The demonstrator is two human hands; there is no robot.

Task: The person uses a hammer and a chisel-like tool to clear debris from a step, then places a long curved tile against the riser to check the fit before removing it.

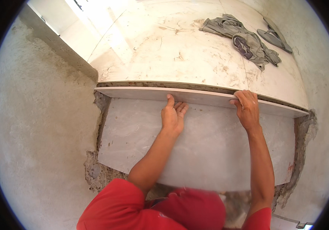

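A long, narrow grey tile (206, 97) stands on edge across the back of a wide grey step tile (206, 145). My right hand (247, 109) grips the narrow tile's top edge right of its middle, the fingers hooked over the top and the thumb on its front face. My left hand (174, 115) is at the narrow tile's lower front, palm turned up and thumb raised, with the fingers apart. It holds nothing; whether the fingertips touch the tile I cannot tell. Behind the narrow tile shows a dark, rough gap (160, 84).
A pale, dirt-smeared tiled floor (164, 50) lies beyond the step, with a crumpled grey garment (248, 42) and dark flip-flops (273, 38) at the far right. Plastered walls (45, 115) flank both sides, their edges broken and rough beside the step.
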